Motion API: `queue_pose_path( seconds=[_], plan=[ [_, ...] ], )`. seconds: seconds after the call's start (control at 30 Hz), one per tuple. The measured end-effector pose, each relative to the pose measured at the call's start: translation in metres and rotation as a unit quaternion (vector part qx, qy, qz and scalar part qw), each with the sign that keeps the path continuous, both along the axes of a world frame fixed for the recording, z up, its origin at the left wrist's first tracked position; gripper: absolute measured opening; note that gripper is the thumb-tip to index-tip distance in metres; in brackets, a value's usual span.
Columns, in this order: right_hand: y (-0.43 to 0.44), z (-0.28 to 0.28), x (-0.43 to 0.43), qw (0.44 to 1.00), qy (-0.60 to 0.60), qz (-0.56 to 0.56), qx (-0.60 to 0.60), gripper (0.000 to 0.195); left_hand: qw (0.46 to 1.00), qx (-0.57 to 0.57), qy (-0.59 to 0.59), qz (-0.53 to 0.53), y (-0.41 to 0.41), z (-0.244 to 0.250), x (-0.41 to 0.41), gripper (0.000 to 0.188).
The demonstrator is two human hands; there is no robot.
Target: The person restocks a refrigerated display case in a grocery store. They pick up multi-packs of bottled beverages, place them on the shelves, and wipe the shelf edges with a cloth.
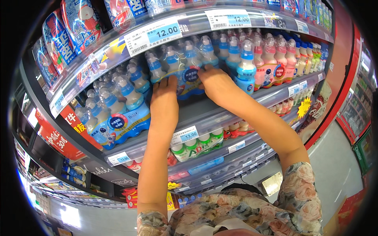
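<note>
A shrink-wrapped pack of blue-capped drink bottles (191, 78) stands on the middle shelf of a store rack, set back from the shelf's front edge. My left hand (165, 93) presses its fingers to the pack's left front corner, while my right hand (217, 84) grips the right side, so the pack is between them. To the left is a similar blue pack (119, 126), nearer the front edge. Right of my right hand stands a blue bottle (246, 70), with a pink pack of bottles (273, 70) beyond it. Both palms are hidden from view.
An upper shelf edge (195, 25) with price tags overhangs the bottles and holds large printed packages (81, 25). Below runs the middle shelf's clear front rail (212, 119). Green-capped bottles (203, 144) sit on the shelf beneath. A red panel (336, 97) borders the rack's right.
</note>
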State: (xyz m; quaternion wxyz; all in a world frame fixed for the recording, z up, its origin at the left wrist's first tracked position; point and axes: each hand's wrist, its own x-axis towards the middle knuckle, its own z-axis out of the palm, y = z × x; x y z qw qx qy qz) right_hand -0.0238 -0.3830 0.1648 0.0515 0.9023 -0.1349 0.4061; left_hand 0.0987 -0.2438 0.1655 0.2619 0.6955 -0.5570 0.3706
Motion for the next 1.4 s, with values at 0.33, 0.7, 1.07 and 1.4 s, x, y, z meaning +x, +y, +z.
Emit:
queue_pose_path(
  seconds=[0.33,0.7,1.07,1.4],
  plan=[
    [0.031,-0.015,-0.097,0.934,-0.329,-0.137,0.02,0.048,0.99,-0.015,0.108,-0.087,0.009,0.001,-0.04,0.025],
    [0.009,-0.011,-0.065,0.913,-0.322,-0.242,0.059,0.06,0.966,0.086,0.186,-0.158,-0.022,-0.005,-0.041,0.046],
    [-0.003,-0.015,-0.041,0.856,-0.488,-0.076,0.155,0.048,0.968,0.083,0.177,-0.155,-0.019,-0.004,-0.041,0.047],
    [0.002,-0.008,-0.039,0.816,-0.533,-0.055,0.218,0.052,0.969,0.085,0.182,-0.142,-0.02,-0.005,-0.038,0.046]
  ],
)
